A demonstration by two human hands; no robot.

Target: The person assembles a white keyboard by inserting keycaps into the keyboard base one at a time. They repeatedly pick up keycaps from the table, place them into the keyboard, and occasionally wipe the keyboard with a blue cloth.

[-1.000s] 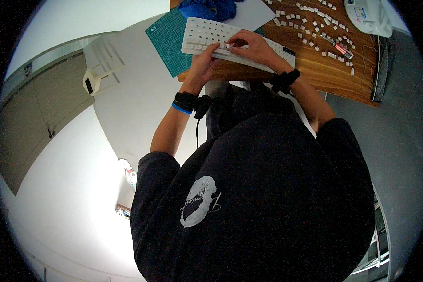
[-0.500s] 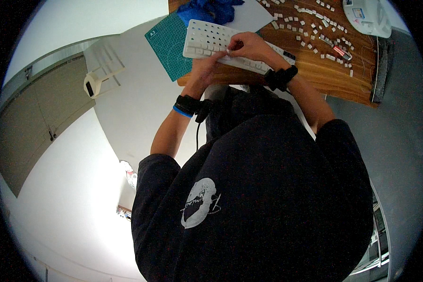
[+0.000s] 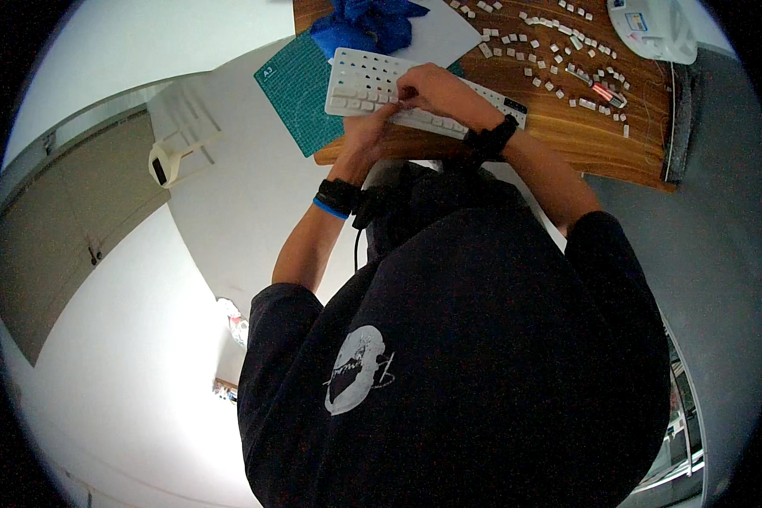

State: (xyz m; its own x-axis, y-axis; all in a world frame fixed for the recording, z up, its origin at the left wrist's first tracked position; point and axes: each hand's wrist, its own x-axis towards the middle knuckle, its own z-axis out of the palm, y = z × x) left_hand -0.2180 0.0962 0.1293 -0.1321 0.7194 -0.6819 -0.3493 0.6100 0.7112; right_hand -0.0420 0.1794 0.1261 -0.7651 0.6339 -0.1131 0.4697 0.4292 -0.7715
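Note:
A white keyboard (image 3: 353,85) lies near the front edge of the table. Its near rows at the left carry white keycaps, while farther rows show dark switch spots without caps. Over the near rows my right hand (image 3: 438,91) bends down, fingers pinched together. My left hand (image 3: 369,129) reaches in at the keyboard's front edge, its fingertips closed and meeting those of the right hand. Whatever sits between the fingertips is hidden; it is too small to make out. Black straps circle both wrists.
Many loose white keycaps (image 3: 549,85) lie in rows on the wooden table (image 3: 559,140), around a red and silver stick-like object (image 3: 608,93). A green cutting mat (image 3: 294,102), a blue cloth (image 3: 372,27), white paper (image 3: 448,32) and a white plastic container (image 3: 652,32) are also there.
Both hands stay together at the keyboard; the right hand has shifted slightly left, with its fingers lower and tucked closer to the left fingertips. The whole view has shifted a little.

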